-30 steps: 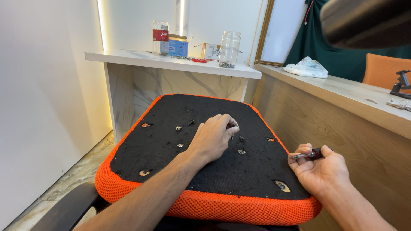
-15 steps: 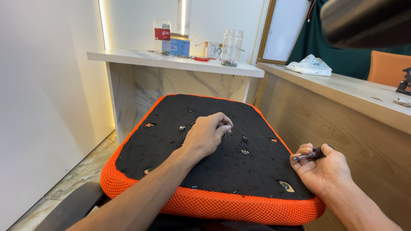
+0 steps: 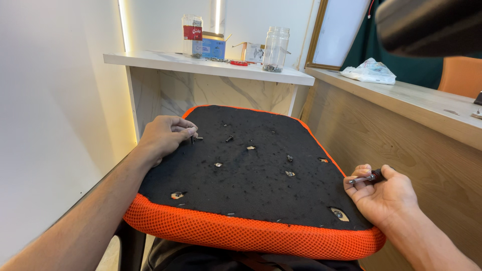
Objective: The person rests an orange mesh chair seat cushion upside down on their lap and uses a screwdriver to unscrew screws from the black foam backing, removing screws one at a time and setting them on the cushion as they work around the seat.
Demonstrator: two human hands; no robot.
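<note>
An upturned chair seat (image 3: 251, 175), black underneath with an orange mesh edge, lies in front of me. My left hand (image 3: 165, 134) rests on its far left part, fingertips pinched on a small dark screw (image 3: 197, 137) at a hole. My right hand (image 3: 384, 193) sits at the seat's right edge, closed around a small screwdriver (image 3: 369, 178) with a red and black handle. Other loose screws (image 3: 229, 138) and several mounting holes (image 3: 176, 194) dot the black surface.
A white counter (image 3: 211, 65) behind the seat carries a clear jar (image 3: 276, 49), boxes and a red-labelled container. A wooden counter (image 3: 427, 103) runs along the right with a plastic bag (image 3: 369, 71). A white wall stands at the left.
My left hand moved from the seat's middle to its far left area and now pinches a screw. The view shifted, so the seat appears further right. My right hand stayed put.
</note>
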